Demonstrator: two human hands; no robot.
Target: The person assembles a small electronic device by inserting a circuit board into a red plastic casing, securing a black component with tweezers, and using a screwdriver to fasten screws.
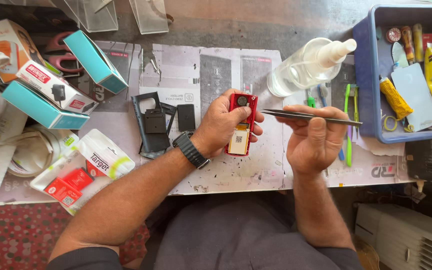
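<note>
Head view: the left hand grips a red phone near the middle of the surface, its back open, a white label showing. The right hand, at 3 o'clock from the phone, is closed on thin tweezers, whose tip points at the phone and stops just beside it. A black back cover lies at 9 o'clock from the left hand. A spray bottle lies at 1 o'clock; a blue tray of tubes sits farther right.
</note>
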